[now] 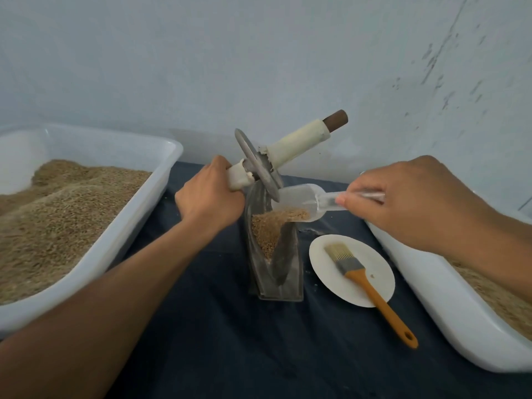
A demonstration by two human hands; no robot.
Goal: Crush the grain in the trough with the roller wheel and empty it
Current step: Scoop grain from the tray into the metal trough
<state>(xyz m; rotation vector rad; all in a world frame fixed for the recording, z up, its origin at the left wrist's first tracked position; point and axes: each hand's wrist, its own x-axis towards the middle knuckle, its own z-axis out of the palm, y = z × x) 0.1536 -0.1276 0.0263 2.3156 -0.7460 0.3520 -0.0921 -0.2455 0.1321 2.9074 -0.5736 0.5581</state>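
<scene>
A narrow metal trough (290,286) stands on the dark cloth at centre, with brown grain (266,231) piled in its far half. My left hand (208,195) grips the near white handle of the roller wheel (257,165), whose metal disc is tilted and lifted above the trough's far end. The other handle points up to the right. My right hand (403,197) pinches the handle of a clear plastic scoop (302,201), tipped over the trough with grain spilling from its mouth.
A white tub (161,180) full of grain sits at the left. Another white tub (449,321) holding grain stands at the right. Between the trough and the right tub, a white plate (374,286) carries an orange-handled brush (359,272). A pale wall rises behind.
</scene>
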